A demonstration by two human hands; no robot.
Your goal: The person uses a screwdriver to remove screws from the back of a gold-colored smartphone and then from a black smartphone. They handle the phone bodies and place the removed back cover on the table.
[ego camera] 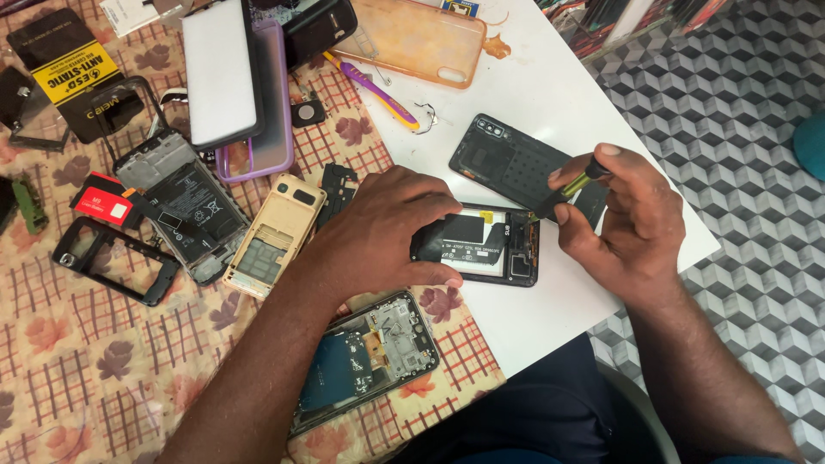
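Observation:
My left hand [378, 228] presses down on an opened black phone [481, 245] lying on the white table [550, 103], holding it by its left end. My right hand [623, 219] grips a small screwdriver [569, 187] with a yellow-green shaft, its tip touching the phone's upper right edge. Just behind the phone lies a detached black back cover [507, 159].
On the flowered cloth [86, 344] lie several opened phones: one with a blue battery [365, 357], a gold keypad phone [275, 234], a grey one [180, 206], and a black frame [116, 262]. An orange clear case [421, 39], a purple tool [374, 86] and stacked phones [236, 82] sit further back. The table's edge is near my right wrist.

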